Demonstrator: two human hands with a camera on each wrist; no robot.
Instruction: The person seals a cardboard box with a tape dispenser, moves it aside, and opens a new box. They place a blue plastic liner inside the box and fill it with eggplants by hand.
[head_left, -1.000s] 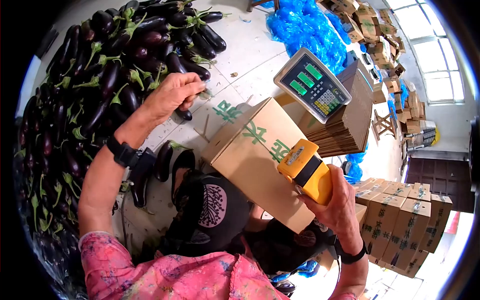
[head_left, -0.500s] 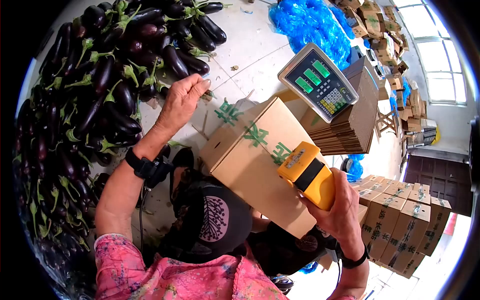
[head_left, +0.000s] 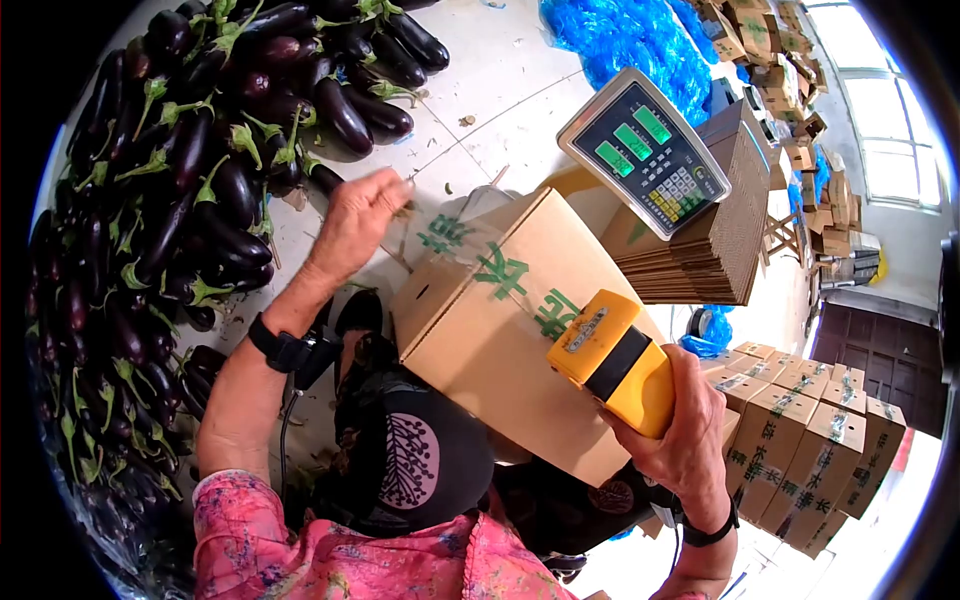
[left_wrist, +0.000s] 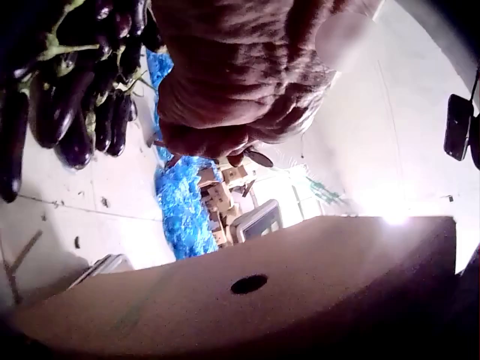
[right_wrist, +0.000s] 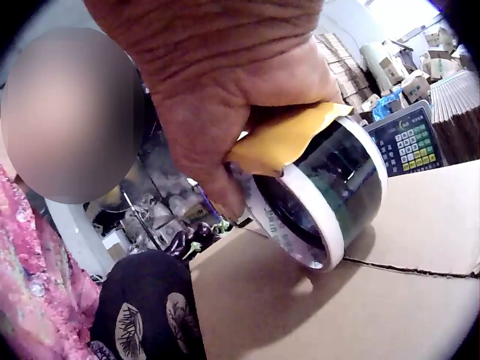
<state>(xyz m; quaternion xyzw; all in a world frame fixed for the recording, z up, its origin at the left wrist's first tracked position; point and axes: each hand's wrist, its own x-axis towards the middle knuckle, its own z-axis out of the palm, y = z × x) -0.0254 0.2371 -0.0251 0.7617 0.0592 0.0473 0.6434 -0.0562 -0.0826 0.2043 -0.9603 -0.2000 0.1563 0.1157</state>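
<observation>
A closed cardboard box [head_left: 500,375] stands before the person's knees, a strip of clear tape with green lettering [head_left: 497,272] running along its top. My right hand [head_left: 682,425] grips a yellow tape dispenser [head_left: 612,362] over the near right end of that top. In the right wrist view the tape roll [right_wrist: 352,176] sits in the dispenser, low over the box's seam. Beyond the box's far left edge, my left hand [head_left: 352,225] pinches the strip's free end, which spans the air from the edge to the fingers. The left wrist view shows this hand above the box's hand hole [left_wrist: 249,283].
Eggplants [head_left: 230,180] lie heaped on the floor at left. Behind the box stand a scale display [head_left: 645,152] and a stack of flattened cartons [head_left: 690,265]. Blue plastic film [head_left: 635,45] lies farther back. Taped boxes [head_left: 790,430] are stacked at right.
My left hand has come down and slightly toward the box, the tape end still in its fingers. The right hand keeps its grip on the dispenser, nearly in place. The view has shifted slightly.
</observation>
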